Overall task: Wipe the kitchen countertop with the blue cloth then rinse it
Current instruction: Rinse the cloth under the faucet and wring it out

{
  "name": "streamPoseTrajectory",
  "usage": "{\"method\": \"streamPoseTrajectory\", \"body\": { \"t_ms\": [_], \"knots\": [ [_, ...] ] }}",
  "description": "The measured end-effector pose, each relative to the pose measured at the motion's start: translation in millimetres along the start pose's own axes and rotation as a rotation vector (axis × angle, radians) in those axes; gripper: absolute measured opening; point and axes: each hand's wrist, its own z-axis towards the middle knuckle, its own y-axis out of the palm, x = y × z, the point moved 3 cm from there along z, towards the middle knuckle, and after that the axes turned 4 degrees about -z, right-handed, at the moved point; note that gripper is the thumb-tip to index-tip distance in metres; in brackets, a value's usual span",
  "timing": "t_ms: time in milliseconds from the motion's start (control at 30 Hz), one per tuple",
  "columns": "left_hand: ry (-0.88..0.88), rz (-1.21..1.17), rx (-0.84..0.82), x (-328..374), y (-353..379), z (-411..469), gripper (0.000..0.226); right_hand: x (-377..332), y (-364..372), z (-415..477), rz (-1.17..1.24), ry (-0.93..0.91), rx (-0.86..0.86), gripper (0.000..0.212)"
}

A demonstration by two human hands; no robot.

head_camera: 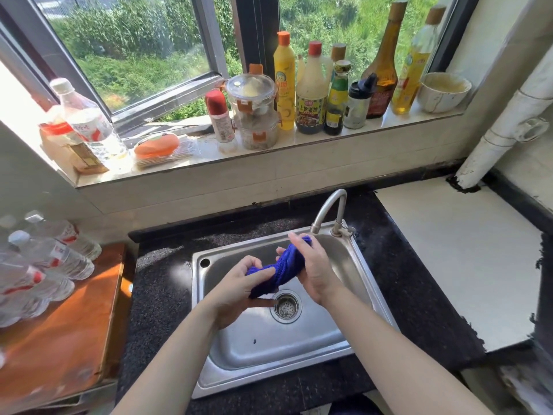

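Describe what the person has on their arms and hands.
Nothing is worn. Both forearms are bare down to the frame's lower edge, with no sleeve in view. The left hand and right hand have no gloves, and no watch, bracelet or ring shows on the visible parts.

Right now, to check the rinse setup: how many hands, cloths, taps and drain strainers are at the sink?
hands: 2 (left hand, right hand)
blue cloth: 1
tap: 1
drain strainer: 1
total: 5
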Motion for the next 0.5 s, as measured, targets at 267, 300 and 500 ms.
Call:
{"method": "streamPoseTrajectory", "body": {
  "t_ms": [267,300,500],
  "knots": [
    [0.382,0.896,0.001,-4.7,3.7,14.2,0.040,1.9,4.0,12.8,-0.323,-0.005,0.198,0.049],
    [0.428,0.962,-0.002,-4.4,4.3,15.5,0.041,1.4,3.4,15.3,-0.345,0.014,0.219,0.050],
    [0.635,1.227,-0.025,-18.8,1.5,17.9,0.031,12.5,-4.8,26.3,-0.422,0.167,0.314,0.047]
  ]
}}
